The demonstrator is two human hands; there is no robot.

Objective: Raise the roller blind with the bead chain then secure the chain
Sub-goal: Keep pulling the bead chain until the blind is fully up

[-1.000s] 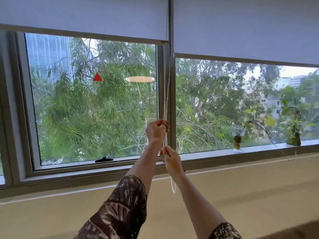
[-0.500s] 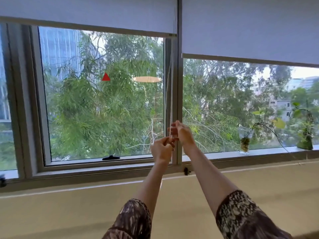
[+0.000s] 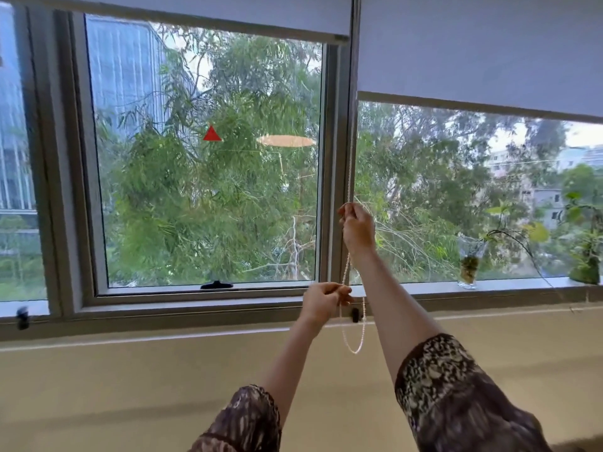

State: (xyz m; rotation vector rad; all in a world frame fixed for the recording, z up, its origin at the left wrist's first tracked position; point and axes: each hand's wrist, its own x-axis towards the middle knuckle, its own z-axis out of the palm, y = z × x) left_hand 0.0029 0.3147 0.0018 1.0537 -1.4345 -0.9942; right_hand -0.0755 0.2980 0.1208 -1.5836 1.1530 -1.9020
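A white bead chain point(image 3: 349, 164) hangs down the grey mullion between two windows, and its loop point(image 3: 353, 344) dangles below the sill. My right hand point(image 3: 357, 228) is raised and pinches the chain high up. My left hand point(image 3: 323, 301) grips the chain lower, at sill height. The left roller blind point(image 3: 208, 11) is rolled far up, its bottom bar near the top of the view. The right roller blind point(image 3: 473, 50) hangs lower, its bar about a quarter of the way down the pane. A small black chain clip point(image 3: 355, 315) sits on the frame just below the sill.
A glass vase with a trailing plant point(image 3: 469, 270) stands on the right sill, and a second leafy plant point(image 3: 585, 256) at the far right. A black window handle point(image 3: 216, 284) sits at the left pane's bottom. Below the sill runs a beige wall point(image 3: 130, 386).
My left hand has pulled down to sill height while my right hand stays high on the chain. The left blind's bottom bar has risen higher. The view has shifted.
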